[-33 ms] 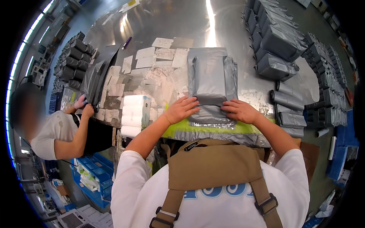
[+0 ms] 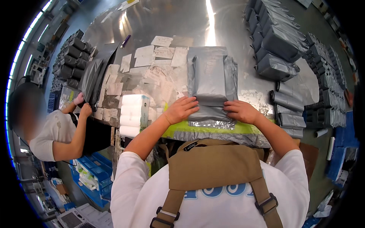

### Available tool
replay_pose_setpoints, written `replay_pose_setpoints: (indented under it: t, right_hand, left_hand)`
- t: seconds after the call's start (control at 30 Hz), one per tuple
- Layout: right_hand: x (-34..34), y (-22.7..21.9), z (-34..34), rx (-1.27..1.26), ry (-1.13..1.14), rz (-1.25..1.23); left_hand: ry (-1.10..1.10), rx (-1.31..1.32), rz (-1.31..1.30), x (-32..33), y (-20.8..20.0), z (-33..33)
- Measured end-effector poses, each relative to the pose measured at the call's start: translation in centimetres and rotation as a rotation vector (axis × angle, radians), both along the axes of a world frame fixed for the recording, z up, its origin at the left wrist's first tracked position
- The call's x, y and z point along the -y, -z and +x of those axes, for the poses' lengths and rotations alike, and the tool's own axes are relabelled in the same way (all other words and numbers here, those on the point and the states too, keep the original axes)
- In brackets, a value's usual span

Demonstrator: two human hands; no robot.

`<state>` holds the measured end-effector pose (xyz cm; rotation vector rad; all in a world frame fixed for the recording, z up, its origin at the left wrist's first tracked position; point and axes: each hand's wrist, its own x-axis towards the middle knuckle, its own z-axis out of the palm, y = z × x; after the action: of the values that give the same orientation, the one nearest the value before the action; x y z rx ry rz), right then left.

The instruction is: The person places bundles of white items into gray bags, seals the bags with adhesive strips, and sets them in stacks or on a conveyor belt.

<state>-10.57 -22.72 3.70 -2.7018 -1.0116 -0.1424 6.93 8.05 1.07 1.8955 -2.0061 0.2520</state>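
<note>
A grey plastic mailing bag [image 2: 215, 81], bulging over its contents, lies on the metal table in front of me. Its shiny lower end [image 2: 212, 123] points toward my body. My left hand [image 2: 181, 110] rests at the bag's left edge, fingers stretched toward its lower part. On the opposite edge, the fingers of my right hand [image 2: 240, 111] lie extended over the grey film. Both hands are open and touch the bag; the thumbs are mostly hidden. What the bag contains cannot be seen.
White wrapped rolls [image 2: 132, 114] stand left of my left arm. At the right are stacked grey parcels [image 2: 279, 45] and rolled grey bags [image 2: 289, 97]. A co-worker [image 2: 61, 133] handles dark bags [image 2: 91, 81] at the left. A purple pen [image 2: 126, 41] lies farther back.
The bag's lower part looks slightly flatter and smoother between my hands. My right fingers have shifted a little. The co-worker's hands have moved slightly.
</note>
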Motion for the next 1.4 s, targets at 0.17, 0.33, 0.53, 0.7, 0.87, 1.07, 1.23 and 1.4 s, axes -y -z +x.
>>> replay_pose_setpoints:
  t: [0.17, 0.33, 0.53, 0.7, 0.87, 1.07, 1.23, 1.4]
  right_hand:
    - [-1.4, 2.9, -0.8, -0.153, 0.466, 0.814]
    - [-2.5, 3.7, 1.2, -0.369, 1.018, 1.429]
    - [-2.2, 5.7, 3.2, -0.378, 1.162, 1.334]
    - [-3.0, 6.8, 4.7, -0.346, 1.280, 0.987]
    - [-4.1, 2.3, 5.9, -0.117, 1.123, 0.557]
    - [-5.5, 6.1, 9.8, -0.398, 1.119, 1.106]
    - [-4.9, 0.4, 8.5, -0.278, 0.832, 1.366]
    - [1.7, -11.1, 5.0, -0.664, 0.996, 1.615]
  left_hand:
    - [-0.261, -0.620, -0.167, 0.8, 1.0, -1.1]
    - [-0.603, -1.193, -0.316, 3.6, 0.4, -0.7]
    - [-0.823, -1.374, -0.496, 6.8, 1.7, -1.1]
    - [-0.994, -1.294, -0.616, 8.2, 3.5, -2.0]
    - [-0.905, -1.259, -0.208, 7.0, 5.4, 0.9]
    - [-0.804, -1.169, -0.302, 9.1, 4.9, 1.5]
    - [-0.603, -1.419, -0.326, 9.2, -1.0, -0.7]
    - [-0.138, -1.096, -0.395, 12.7, -9.0, -2.9]
